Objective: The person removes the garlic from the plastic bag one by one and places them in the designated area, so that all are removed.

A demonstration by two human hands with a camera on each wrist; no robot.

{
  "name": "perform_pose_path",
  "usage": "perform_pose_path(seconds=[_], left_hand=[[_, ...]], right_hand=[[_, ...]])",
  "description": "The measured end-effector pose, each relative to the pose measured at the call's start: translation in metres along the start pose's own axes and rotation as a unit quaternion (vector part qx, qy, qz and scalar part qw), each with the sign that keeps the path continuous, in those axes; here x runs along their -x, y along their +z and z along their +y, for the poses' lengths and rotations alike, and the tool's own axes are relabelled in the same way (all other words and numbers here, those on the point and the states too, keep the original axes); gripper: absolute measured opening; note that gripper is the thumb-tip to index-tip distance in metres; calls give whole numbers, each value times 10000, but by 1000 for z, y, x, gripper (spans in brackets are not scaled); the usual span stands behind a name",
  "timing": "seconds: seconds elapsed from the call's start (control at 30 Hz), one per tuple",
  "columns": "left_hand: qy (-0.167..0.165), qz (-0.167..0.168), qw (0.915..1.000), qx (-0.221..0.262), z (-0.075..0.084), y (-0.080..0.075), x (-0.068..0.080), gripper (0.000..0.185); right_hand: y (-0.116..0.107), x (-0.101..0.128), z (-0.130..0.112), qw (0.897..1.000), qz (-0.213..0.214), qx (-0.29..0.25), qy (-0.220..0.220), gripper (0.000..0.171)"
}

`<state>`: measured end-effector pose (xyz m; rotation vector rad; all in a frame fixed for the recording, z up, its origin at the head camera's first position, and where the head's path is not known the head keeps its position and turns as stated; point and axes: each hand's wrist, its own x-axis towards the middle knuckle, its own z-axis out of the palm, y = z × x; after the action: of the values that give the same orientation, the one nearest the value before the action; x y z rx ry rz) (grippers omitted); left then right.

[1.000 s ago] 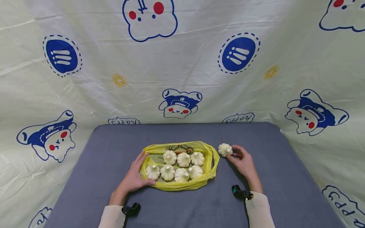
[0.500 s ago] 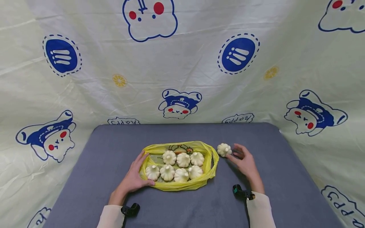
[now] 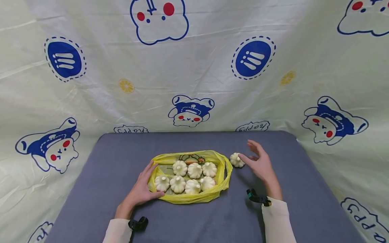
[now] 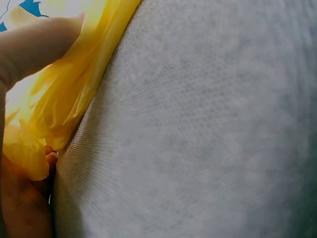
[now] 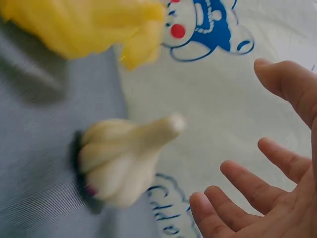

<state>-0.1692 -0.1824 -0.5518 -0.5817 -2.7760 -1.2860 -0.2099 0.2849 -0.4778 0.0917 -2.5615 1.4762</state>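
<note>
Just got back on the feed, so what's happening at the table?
A person has the rim of an open yellow bag in the left hand, at the bag's left end. Seven garlic bulbs sit inside it in two rows. An eighth bulb rests outside, just right of the bag on the gray table. The right hand is beside that bulb, fingers spread, and the right wrist view shows it holding nothing.

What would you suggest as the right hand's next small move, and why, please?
I would probably bring the right hand across to the yellow bag for one of the seven garlic bulbs inside: that hand is open and clear of the lone bulb, which rests on the grey table, while the left hand holds the bag's left end.
</note>
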Motion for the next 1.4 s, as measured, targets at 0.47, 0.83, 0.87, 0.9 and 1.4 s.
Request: perform_pose_path(seconds=[0.47, 0.83, 0.87, 0.9, 1.4], left_hand=[[-7, -7, 10000, 16, -2, 2, -4, 113], [-117, -108, 9998, 72, 0, 0, -3, 115], [-136, -117, 9998, 69, 0, 0, -2, 115], [-159, -123, 9998, 67, 0, 0, -1, 115], [-85, -37, 9999, 61, -1, 1, -1, 114]], right_hand=[[2, -23, -48, 9951, -736, -426, -505, 74], [34, -34, -69, 9763, -1984, -377, -778, 71], [38, -35, -71, 9741, -2083, -353, -806, 71], [41, -36, -73, 9717, -2182, -323, -840, 71], [90, -50, -98, 9415, -3238, 246, -898, 83]])
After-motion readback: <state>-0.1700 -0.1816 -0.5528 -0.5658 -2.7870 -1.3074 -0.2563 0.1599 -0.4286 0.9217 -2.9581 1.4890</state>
